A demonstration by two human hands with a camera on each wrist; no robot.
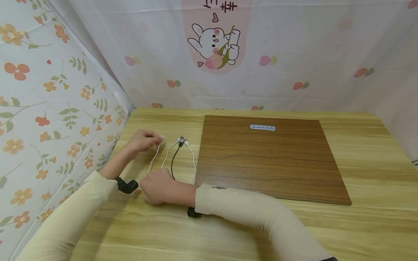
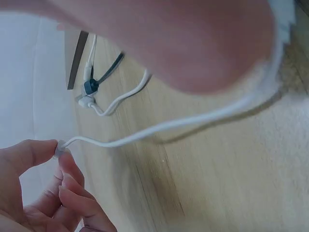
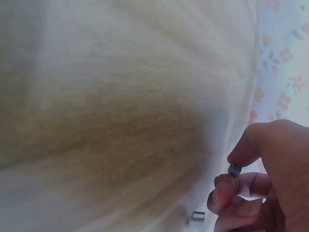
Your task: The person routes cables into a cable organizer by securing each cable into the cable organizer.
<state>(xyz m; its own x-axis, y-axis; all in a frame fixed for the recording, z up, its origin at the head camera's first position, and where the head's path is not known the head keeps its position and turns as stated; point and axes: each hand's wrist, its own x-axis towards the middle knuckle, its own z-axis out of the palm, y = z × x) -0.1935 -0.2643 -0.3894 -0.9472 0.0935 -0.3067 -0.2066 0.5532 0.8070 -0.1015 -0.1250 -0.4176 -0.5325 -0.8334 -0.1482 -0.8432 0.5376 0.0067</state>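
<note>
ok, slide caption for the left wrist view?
Left hand pinching the end of a white cable, a black cable lying on the table beyond.

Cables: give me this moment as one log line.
left hand: pinches end of white cable | right hand: pinches small grey plug | three other cables: left of brown board

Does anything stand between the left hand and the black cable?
Yes. The left hand pinches a white cable, and a second white cable lies on the table between that and the black cable, with plugs close together.
</note>
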